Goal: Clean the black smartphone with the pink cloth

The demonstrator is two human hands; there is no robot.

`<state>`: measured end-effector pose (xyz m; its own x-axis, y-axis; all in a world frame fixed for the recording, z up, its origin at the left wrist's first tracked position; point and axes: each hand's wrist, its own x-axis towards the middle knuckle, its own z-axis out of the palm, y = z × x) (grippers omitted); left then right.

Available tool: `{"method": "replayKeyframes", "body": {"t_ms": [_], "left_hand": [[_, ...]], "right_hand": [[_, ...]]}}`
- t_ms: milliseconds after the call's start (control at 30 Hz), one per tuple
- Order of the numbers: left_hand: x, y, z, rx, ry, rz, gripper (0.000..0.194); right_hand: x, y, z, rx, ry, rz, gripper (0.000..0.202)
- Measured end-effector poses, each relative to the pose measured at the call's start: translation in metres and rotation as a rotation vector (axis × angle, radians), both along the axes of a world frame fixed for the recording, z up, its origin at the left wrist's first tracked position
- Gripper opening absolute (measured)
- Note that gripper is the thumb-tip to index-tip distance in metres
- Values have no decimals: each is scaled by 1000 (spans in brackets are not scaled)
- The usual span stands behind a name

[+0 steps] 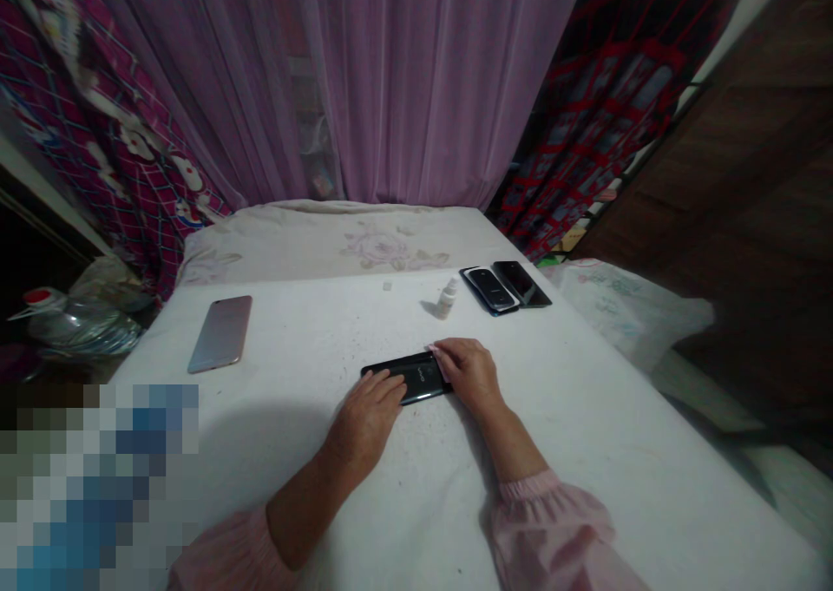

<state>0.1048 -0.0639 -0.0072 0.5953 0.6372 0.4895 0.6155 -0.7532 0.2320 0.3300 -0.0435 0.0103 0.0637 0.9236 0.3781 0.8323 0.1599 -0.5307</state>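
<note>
A black smartphone [422,383] lies face down on the white-covered table, its glossy back showing a vivo logo. My left hand [368,413] rests on the phone's left part with fingers stretched out flat; its thumb is hidden. At the phone's right end, my right hand [469,372] is closed, fingers pinched on a small pale pink piece [435,349] pressed against the back. Most of that piece is covered by the fingers, so I cannot tell its material. Just beyond the right hand stands a small white spray bottle [447,299].
A rose-coloured phone [221,334] lies at the left. Several dark phones [522,284] sit at the right edge, some stacked. A small pale square [387,286] lies near the back of the table [273,452]. Beside the table are a large water bottle [78,326] and a plastic bag [631,305].
</note>
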Motion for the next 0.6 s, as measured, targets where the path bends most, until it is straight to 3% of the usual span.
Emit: {"method": "replayKeyframes", "body": {"t_ms": [300,600], "left_hand": [[2,-1,5,-14,-12,-2,25],[1,-1,5,11,-7,-4,26]], "right_hand": [[-22,-8,7,-2,-121,111,23],[-10,-5,-1,9,-74,-54,21]]}}
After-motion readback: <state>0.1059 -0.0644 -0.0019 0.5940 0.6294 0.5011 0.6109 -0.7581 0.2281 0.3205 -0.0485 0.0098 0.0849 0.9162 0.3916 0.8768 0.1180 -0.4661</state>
